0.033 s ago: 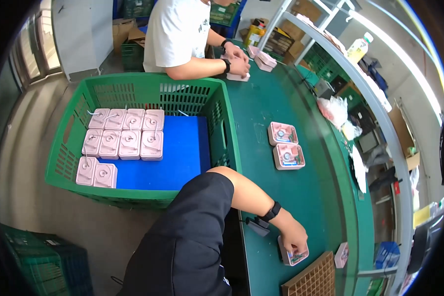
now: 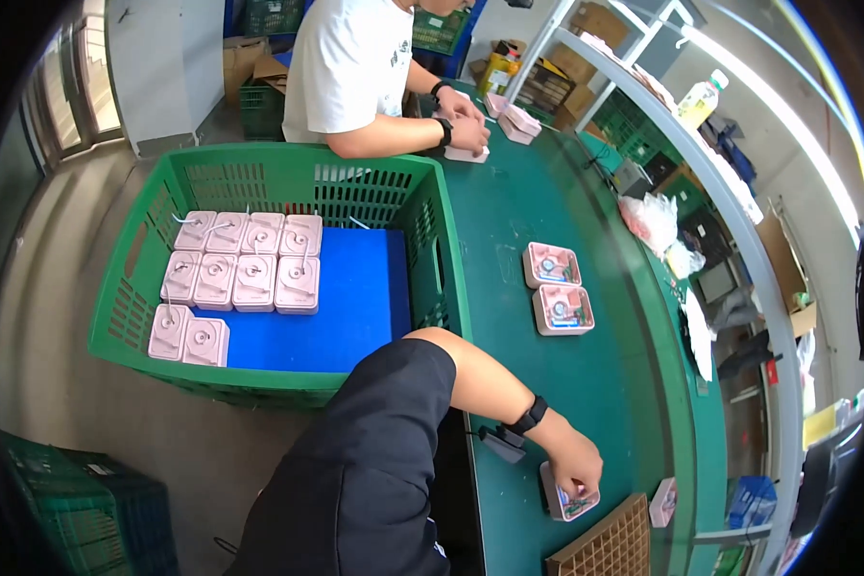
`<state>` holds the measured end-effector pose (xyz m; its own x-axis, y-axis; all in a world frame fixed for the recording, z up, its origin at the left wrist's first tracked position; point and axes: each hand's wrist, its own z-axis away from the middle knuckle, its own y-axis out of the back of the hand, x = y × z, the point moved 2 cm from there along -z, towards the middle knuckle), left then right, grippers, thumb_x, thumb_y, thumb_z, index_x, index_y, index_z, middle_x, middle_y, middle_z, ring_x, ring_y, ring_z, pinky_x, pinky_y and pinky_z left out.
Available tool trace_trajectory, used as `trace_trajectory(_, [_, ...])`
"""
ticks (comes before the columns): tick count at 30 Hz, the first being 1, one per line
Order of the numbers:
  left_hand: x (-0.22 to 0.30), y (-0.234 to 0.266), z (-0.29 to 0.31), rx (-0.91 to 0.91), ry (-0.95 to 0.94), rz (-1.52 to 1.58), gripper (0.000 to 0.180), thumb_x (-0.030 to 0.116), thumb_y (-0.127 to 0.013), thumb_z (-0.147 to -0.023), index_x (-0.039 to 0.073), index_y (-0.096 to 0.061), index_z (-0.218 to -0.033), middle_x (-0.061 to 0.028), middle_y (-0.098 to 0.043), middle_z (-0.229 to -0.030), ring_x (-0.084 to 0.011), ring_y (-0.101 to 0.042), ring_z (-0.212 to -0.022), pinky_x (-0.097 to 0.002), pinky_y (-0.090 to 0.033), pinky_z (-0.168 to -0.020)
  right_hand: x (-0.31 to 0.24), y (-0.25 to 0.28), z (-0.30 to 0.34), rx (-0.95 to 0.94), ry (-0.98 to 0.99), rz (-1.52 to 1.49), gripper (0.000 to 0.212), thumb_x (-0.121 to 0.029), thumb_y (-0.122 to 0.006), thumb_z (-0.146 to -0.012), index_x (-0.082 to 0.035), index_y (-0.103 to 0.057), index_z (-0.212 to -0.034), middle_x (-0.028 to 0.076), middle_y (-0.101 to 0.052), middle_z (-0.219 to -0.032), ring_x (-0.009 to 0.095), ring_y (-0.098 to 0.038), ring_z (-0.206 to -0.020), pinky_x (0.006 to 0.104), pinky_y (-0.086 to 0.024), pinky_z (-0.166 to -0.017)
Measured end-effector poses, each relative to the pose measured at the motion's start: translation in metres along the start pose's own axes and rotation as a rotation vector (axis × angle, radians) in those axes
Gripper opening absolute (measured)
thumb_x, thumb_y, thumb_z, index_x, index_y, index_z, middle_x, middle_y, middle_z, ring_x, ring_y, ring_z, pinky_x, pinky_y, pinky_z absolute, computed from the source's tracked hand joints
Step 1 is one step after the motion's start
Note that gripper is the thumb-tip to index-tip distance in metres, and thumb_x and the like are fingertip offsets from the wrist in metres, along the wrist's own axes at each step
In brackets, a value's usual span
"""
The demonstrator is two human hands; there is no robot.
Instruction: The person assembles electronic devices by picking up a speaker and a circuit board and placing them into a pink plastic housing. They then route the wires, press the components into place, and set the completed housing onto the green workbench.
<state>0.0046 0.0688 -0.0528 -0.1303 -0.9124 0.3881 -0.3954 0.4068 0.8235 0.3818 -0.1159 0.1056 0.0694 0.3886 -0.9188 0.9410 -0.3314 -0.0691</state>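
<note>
My left hand (image 2: pixel 576 463), with a black band on its wrist, reaches down into a small pink box (image 2: pixel 572 507) near the front of the green worktop. Its fingers are bent together inside the box, over small green and blue parts; what they pinch is hidden. My right hand does not show. Further up the worktop, two more open pink boxes (image 2: pixel 564 309) stand one behind the other, each with a round part and small coloured parts inside. Beside my wrist lies a dark device (image 2: pixel 502 444).
A green crate (image 2: pixel 259 377) at the left holds rows of pink units (image 2: pixel 254 282) on a blue sheet. Across the bench another person (image 2: pixel 350 77) handles a pink box. A brown divided tray (image 2: pixel 605 542) and a pink piece (image 2: pixel 663 502) lie near my hand. A shelf frame rises at the right.
The view has shifted very slightly. My left hand stays in the pink box, its fingers barely moved.
</note>
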Motion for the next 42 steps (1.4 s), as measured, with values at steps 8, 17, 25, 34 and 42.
trace_trajectory(8, [0.048, 0.058, 0.000, 0.606, 0.102, -0.003, 0.053, 0.036, -0.082, -0.088, 0.005, -0.061, -0.125, -0.0165, -0.069, -0.109, -0.0375, -0.070, -0.098, -0.0481, -0.056, -0.080, 0.095, -0.092, -0.048, -0.501, -0.181, -0.570, 0.037, -0.037, -0.059, -0.109, -0.009, -0.059, -0.132, 0.011, -0.054, -0.121, 0.028, -0.048, -0.104, 0.0470, -0.038, -0.090])
trace_trajectory(17, [0.073, 0.073, -0.005, 0.546, 0.143, 0.236, 0.053, 0.020, -0.087, -0.086, 0.004, -0.059, -0.127, -0.0161, -0.066, -0.112, -0.0311, -0.069, -0.095, -0.0393, -0.057, -0.080, 0.047, -0.227, 0.006, -0.616, -0.360, -0.713, 0.028, -0.030, -0.059, -0.109, -0.010, -0.045, -0.095, 0.007, -0.049, -0.087, 0.022, -0.053, -0.074, 0.0371, -0.045, -0.067])
trace_trajectory(25, [0.077, 0.073, -0.014, 0.493, 0.193, 0.202, 0.036, 0.006, -0.084, -0.087, 0.001, -0.064, -0.116, -0.0125, -0.067, -0.101, -0.0227, -0.069, -0.087, -0.0334, -0.057, -0.077, 0.058, -0.207, 0.009, -0.568, -0.318, -0.903, 0.032, -0.035, -0.061, -0.108, -0.010, -0.045, -0.095, 0.007, -0.050, -0.091, 0.023, -0.053, -0.078, 0.0365, -0.045, -0.070])
trace_trajectory(34, [0.073, 0.085, -0.008, 0.453, 0.300, 0.211, 0.035, 0.007, -0.083, -0.087, 0.000, -0.068, -0.118, -0.0126, -0.071, -0.102, -0.0214, -0.071, -0.086, -0.0332, -0.058, -0.078, 0.062, -0.209, 0.000, -0.512, 0.107, -0.165, 0.051, -0.022, -0.088, -0.087, -0.007, -0.058, -0.125, 0.009, -0.062, -0.104, 0.021, -0.066, -0.093, 0.0358, -0.055, -0.082])
trace_trajectory(42, [0.069, 0.090, -0.008, 0.518, 0.240, -0.158, 0.026, 0.008, -0.082, -0.085, 0.002, -0.068, -0.105, -0.0119, -0.068, -0.100, -0.0276, -0.069, -0.088, -0.0376, -0.058, -0.077, 0.088, -0.220, 0.004, -0.454, 0.276, 0.314, 0.037, -0.006, -0.090, -0.077, 0.002, -0.071, -0.108, 0.012, -0.069, -0.102, 0.024, -0.072, -0.092, 0.0347, -0.060, -0.083])
